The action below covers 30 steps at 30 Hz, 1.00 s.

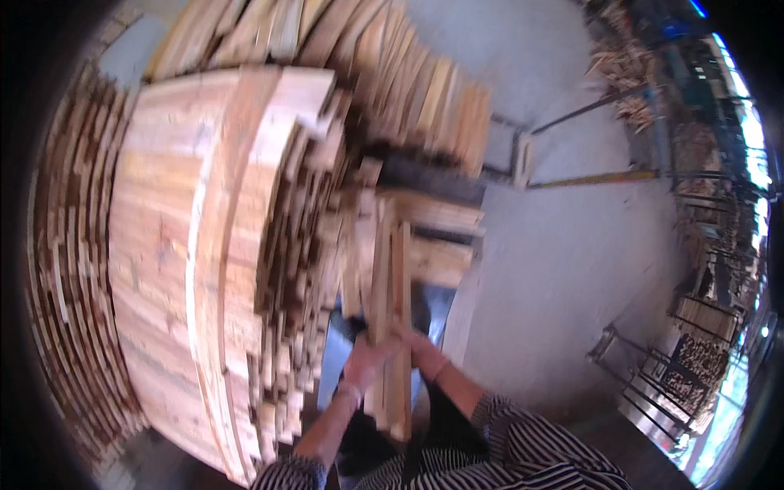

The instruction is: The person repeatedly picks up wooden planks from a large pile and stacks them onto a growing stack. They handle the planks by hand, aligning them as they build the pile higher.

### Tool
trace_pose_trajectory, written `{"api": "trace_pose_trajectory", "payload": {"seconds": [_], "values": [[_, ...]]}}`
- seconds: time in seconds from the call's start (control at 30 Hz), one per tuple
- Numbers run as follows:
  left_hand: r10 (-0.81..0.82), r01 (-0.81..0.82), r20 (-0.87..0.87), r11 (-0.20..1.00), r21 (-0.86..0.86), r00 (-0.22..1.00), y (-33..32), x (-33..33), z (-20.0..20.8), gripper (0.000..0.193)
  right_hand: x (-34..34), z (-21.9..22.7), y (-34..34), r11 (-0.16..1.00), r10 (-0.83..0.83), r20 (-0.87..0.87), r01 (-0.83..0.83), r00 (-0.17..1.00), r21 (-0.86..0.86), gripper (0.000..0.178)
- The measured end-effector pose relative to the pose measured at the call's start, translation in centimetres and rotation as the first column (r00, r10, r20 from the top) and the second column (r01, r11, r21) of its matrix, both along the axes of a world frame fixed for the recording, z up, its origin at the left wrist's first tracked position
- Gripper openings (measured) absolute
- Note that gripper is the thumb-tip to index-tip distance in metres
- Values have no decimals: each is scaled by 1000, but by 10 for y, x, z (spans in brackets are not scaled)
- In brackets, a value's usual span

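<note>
Several narrow wooden boards [399, 388] stand lengthwise in front of my body, pointing away from me. My left hand [365, 359] is closed on their left side, and my right hand [423, 353] grips them from the right. Motion blurs the fingers, and the boards partly hide them. Just beyond the hands, more short wooden pieces [441, 260] lie across a dark support. To my left rises a big stack of planks [163, 245], its uneven board ends facing the hands.
Loose boards [433, 94] lie fanned out at the far side. Another plank stack [77, 245] stands at the far left. Grey floor [563, 286] stretches to the right, with a metal frame [523, 159] on it and racks of wood [698, 359] along the right edge.
</note>
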<state>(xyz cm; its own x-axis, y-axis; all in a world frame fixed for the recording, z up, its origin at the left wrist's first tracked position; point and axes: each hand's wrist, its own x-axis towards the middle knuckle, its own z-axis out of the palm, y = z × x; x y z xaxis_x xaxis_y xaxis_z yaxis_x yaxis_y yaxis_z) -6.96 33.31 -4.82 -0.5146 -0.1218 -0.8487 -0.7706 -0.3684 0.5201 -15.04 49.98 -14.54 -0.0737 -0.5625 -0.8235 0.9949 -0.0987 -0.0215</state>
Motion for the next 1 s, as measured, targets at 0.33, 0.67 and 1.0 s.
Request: {"api": "trace_pose_trajectory", "payload": {"seconds": [0.33, 0.67, 1.0], "values": [[310, -410, -499, 906, -103, 809, 30, -16, 119, 89, -65, 219, -9, 927, 25, -622, -250, 783, -278, 93], [736, -743, -582, 594, 308, 347, -78, 0, 227, 68, -68, 302, -138, 665, 403, -911, -658, -83, 354, 100], [615, -654, -308, 476, -588, 726, -217, 211, 243, 74, -110, 336, -281, 401, 313, -390, -251, -866, 881, 91]]}}
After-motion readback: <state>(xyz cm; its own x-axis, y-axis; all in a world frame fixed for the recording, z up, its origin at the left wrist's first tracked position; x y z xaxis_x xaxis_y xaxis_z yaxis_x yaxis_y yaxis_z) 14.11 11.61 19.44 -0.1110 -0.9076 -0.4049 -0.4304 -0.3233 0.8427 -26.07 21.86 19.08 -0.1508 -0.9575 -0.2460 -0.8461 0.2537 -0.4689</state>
